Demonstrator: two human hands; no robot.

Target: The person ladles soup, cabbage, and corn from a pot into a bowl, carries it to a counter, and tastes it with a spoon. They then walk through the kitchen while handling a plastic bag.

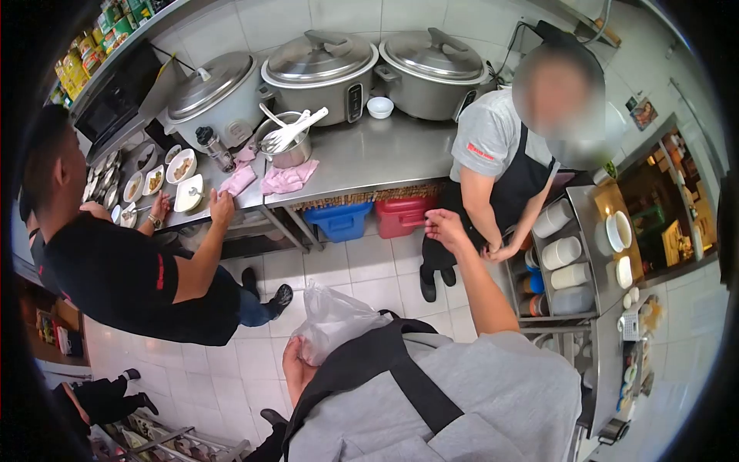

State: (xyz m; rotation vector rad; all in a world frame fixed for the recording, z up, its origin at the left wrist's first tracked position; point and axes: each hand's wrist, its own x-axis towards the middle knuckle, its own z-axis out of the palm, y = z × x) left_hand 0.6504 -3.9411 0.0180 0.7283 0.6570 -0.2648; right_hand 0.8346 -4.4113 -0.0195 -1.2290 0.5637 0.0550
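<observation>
My left hand (297, 368) is low in front of my body, its fingers closed on a clear plastic bag (332, 317). The bag hangs crumpled and puffed out against my dark apron (354, 385); whatever is inside cannot be made out. My right hand (446, 229) reaches forward in the air, palm partly up. Its fingers are loosely bent and somewhat apart, with nothing visible in them. Behind it, below the counter, is a red bin (403, 217); the hand seems apart from it.
A steel counter (369, 150) carries large rice cookers (319, 77), a pot (289, 154) with white ladles and pink cloths (289, 177). At left, a person in black (131, 269) handles small bowls. Another person (500, 146) stands ahead right, beside shelved containers (562, 252).
</observation>
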